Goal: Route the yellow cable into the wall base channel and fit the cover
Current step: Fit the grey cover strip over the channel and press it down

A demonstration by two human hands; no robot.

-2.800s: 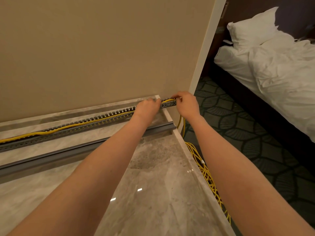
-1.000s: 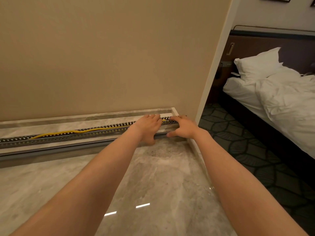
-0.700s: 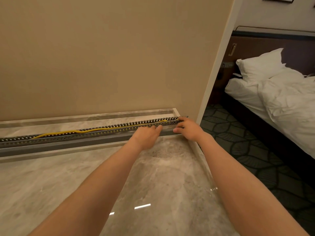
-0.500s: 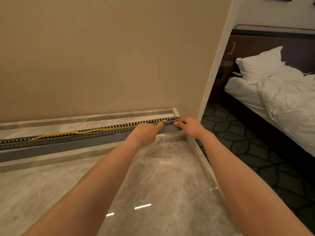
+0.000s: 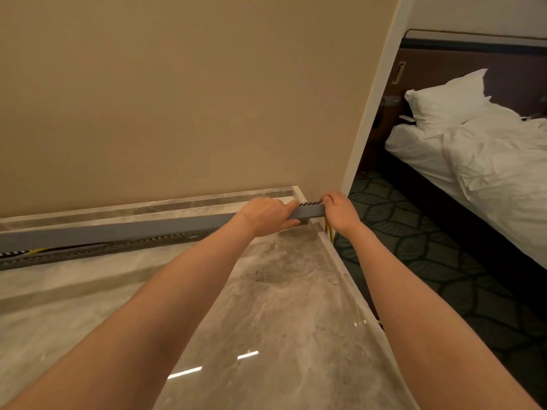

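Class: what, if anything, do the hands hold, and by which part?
The grey cover: the left hand grips it just short of its right end, the right hand pinches that end.

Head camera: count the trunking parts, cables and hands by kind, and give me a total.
Grey cover: 1
Slotted channel: 1
Yellow cable: 1
Hands: 2, left hand, right hand
Total: 5

Hotel bedroom: made bed (image 5: 485, 161), white pillow (image 5: 444, 99), patterned carpet (image 5: 438, 261).
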